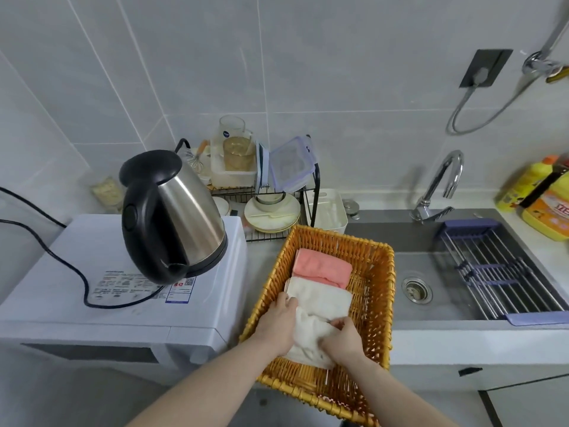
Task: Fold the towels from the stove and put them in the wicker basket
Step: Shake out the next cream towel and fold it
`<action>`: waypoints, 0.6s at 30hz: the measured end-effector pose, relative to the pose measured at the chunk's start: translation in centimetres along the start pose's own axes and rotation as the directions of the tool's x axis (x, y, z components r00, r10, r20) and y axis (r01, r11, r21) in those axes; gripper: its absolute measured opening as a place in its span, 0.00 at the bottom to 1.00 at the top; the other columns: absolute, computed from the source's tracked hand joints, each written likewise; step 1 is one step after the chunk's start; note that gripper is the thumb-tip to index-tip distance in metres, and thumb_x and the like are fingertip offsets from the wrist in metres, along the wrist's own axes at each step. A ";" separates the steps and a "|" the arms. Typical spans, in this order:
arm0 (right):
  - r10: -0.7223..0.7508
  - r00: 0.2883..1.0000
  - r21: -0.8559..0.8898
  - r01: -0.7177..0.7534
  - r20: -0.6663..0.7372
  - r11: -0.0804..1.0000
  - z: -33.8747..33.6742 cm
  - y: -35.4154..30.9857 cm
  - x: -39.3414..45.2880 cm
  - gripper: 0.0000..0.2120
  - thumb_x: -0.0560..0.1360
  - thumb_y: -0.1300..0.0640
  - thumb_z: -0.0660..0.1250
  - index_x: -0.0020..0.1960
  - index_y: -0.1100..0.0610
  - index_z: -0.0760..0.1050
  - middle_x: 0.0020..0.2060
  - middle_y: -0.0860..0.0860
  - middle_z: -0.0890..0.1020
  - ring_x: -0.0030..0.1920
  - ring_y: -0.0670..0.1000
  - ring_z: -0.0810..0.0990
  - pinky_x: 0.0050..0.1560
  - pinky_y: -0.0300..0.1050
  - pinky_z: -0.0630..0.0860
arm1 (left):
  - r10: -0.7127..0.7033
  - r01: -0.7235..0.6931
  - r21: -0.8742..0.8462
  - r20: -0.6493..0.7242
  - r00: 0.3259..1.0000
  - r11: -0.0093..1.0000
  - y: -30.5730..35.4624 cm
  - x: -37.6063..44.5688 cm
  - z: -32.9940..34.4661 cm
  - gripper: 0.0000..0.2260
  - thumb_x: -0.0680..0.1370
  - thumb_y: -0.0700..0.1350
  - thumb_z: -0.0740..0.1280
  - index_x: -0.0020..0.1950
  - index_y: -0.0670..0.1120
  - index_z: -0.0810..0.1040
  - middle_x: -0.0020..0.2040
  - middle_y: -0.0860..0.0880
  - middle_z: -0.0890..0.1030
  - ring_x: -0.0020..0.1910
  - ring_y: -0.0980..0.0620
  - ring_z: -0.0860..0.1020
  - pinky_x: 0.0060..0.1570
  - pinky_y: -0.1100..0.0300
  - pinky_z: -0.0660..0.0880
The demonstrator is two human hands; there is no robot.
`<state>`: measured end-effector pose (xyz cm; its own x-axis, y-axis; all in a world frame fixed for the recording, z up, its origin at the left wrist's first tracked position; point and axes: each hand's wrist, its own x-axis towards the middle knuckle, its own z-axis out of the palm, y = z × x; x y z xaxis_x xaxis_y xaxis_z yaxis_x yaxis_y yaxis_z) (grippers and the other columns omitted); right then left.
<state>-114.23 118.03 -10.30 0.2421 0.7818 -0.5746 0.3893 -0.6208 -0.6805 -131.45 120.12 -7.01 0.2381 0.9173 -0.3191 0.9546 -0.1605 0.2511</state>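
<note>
Both hands, left hand [277, 323] and right hand [341, 337], grip the folded cream towel [311, 331] in the woven wicker basket [374, 272]; probably just letting go next.

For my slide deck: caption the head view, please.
Both hands tuck a cream towel into the wicker basket beside a pink one.
</note>
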 end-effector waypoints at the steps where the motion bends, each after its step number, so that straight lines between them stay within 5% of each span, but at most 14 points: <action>1: 0.006 1.000 0.005 -0.006 -0.005 1.000 0.1 0.0 0.2 0.15 0.69 0.65 0.70 0.50 0.52 0.70 0.48 0.50 0.79 0.48 0.50 0.78 0.44 0.41 0.73 | 0.022 -0.020 0.083 -0.021 1.000 0.996 0.3 0.1 0.0 0.31 0.71 0.32 0.70 0.72 0.46 0.65 0.70 0.45 0.63 0.61 0.44 0.71 0.58 0.50 0.77; 6: -0.005 0.999 -0.016 0.004 -0.048 1.000 0.5 0.5 0.8 0.21 0.65 0.64 0.75 0.53 0.54 0.70 0.49 0.50 0.77 0.48 0.50 0.78 0.39 0.37 0.71 | 0.163 -0.136 0.355 -0.047 0.986 0.925 1.2 -0.3 0.4 0.27 0.72 0.34 0.70 0.69 0.47 0.69 0.67 0.44 0.68 0.64 0.42 0.68 0.64 0.49 0.68; 12: -0.151 0.977 -0.280 0.103 -0.154 0.955 0.8 0.9 -0.3 0.24 0.66 0.54 0.77 0.55 0.49 0.67 0.54 0.48 0.67 0.54 0.52 0.73 0.57 0.44 0.73 | 0.052 -0.067 0.209 0.075 0.996 0.976 0.4 -0.5 1.2 0.21 0.73 0.34 0.68 0.63 0.48 0.71 0.62 0.46 0.73 0.60 0.44 0.72 0.60 0.52 0.72; 18: -0.181 0.983 -0.278 0.165 -0.030 0.946 0.3 1.9 -0.5 0.15 0.70 0.49 0.74 0.51 0.51 0.71 0.44 0.45 0.79 0.45 0.47 0.79 0.46 0.41 0.77 | -0.078 0.044 0.144 0.241 0.967 0.989 0.2 0.3 0.8 0.12 0.78 0.40 0.64 0.62 0.47 0.71 0.59 0.45 0.78 0.56 0.43 0.78 0.51 0.50 0.77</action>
<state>-113.88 116.40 -11.44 0.1942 0.8825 -0.4284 0.6558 -0.4415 -0.6123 -131.08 120.10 -7.78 0.1989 0.8121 -0.5486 0.9800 -0.1708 0.1025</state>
